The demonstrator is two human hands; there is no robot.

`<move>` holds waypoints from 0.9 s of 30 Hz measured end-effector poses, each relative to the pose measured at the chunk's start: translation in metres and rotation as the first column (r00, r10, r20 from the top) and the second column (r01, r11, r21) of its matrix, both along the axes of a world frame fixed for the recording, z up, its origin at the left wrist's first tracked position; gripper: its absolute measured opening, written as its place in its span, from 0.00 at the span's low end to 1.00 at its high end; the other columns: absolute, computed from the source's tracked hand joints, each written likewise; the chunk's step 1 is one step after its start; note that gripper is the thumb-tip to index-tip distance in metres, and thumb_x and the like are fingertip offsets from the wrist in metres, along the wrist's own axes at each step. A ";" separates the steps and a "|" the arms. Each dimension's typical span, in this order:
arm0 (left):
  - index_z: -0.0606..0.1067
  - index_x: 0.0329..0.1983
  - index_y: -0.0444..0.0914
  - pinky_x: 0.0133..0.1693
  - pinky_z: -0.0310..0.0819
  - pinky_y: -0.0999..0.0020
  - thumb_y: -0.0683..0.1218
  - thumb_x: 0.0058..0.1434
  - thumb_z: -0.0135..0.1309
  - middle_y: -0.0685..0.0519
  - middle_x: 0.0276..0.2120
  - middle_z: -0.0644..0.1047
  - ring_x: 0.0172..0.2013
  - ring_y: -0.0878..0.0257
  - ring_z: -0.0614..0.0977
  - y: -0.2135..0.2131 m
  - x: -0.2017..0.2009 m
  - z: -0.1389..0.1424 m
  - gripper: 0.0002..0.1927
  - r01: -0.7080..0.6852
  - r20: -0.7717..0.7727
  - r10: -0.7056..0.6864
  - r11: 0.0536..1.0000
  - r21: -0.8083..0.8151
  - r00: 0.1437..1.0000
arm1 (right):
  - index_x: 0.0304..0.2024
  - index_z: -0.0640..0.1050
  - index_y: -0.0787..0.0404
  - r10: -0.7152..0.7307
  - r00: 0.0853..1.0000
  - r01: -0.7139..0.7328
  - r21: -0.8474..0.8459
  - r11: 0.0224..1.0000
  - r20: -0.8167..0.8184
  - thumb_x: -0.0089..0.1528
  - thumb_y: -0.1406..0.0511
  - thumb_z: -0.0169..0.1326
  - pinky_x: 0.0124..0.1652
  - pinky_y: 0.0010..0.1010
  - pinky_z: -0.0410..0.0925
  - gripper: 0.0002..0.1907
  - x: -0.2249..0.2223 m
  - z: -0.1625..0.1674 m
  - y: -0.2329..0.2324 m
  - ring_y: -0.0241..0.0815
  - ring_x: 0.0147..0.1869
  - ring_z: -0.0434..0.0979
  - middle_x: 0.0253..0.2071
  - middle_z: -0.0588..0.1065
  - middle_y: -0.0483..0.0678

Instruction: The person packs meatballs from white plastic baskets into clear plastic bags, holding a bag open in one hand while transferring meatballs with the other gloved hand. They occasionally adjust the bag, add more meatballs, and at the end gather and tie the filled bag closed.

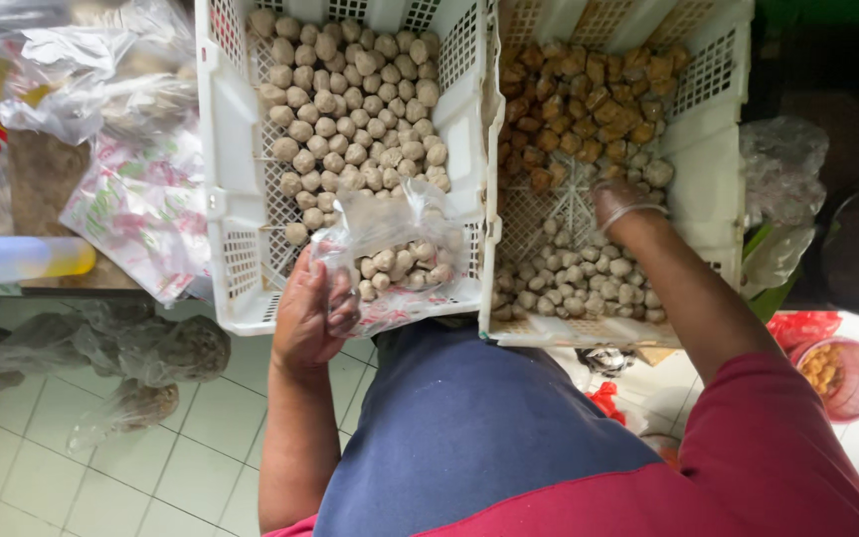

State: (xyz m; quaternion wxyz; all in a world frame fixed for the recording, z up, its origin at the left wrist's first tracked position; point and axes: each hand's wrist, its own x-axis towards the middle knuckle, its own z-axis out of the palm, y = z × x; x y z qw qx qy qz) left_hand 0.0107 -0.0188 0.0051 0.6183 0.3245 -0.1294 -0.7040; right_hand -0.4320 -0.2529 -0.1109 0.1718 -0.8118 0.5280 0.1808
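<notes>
My left hand grips the edge of a clear plastic bag that holds several pale round balls and rests over the near rim of the left white crate. That crate is full of the same pale balls. My right hand, with a rubber band at the wrist, reaches down into the right white crate. Its fingers are hidden among the food, so I cannot see what they hold. This crate has brown fried pieces at the far end and small pale balls at the near end.
Clear plastic bags and a flowered packet lie on a table at the left, with a bottle. Filled bags sit on the tiled floor. A red bowl of food stands at the right.
</notes>
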 end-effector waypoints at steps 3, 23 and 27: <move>0.64 0.61 0.43 0.19 0.56 0.79 0.51 0.75 0.45 0.56 0.27 0.65 0.20 0.70 0.63 -0.002 -0.001 0.001 0.15 0.042 -0.022 -0.042 0.999 0.017 0.999 | 0.43 0.77 0.59 -0.425 0.835 0.331 0.298 0.895 0.350 0.62 0.68 0.59 0.40 0.36 0.70 0.08 0.031 0.025 0.026 0.44 0.41 0.74 0.40 0.75 0.50; 0.62 0.60 0.46 0.23 0.57 0.76 0.50 0.77 0.42 0.56 0.28 0.64 0.22 0.69 0.64 -0.005 0.002 0.001 0.12 0.146 -0.118 -0.148 0.989 -0.030 0.982 | 0.62 0.75 0.52 0.019 1.000 -0.019 0.013 1.000 0.012 0.48 0.74 0.58 0.48 0.54 0.70 0.37 0.078 0.024 0.054 0.67 0.60 0.70 0.62 0.67 0.65; 0.62 0.60 0.45 0.22 0.58 0.76 0.50 0.77 0.42 0.56 0.27 0.64 0.21 0.68 0.63 -0.005 0.002 -0.002 0.12 0.117 -0.114 -0.123 0.992 -0.054 0.986 | 0.50 0.78 0.60 -0.227 0.973 0.230 0.173 0.958 -0.041 0.64 0.70 0.52 0.51 0.49 0.70 0.12 0.072 0.018 0.050 0.62 0.54 0.77 0.53 0.74 0.64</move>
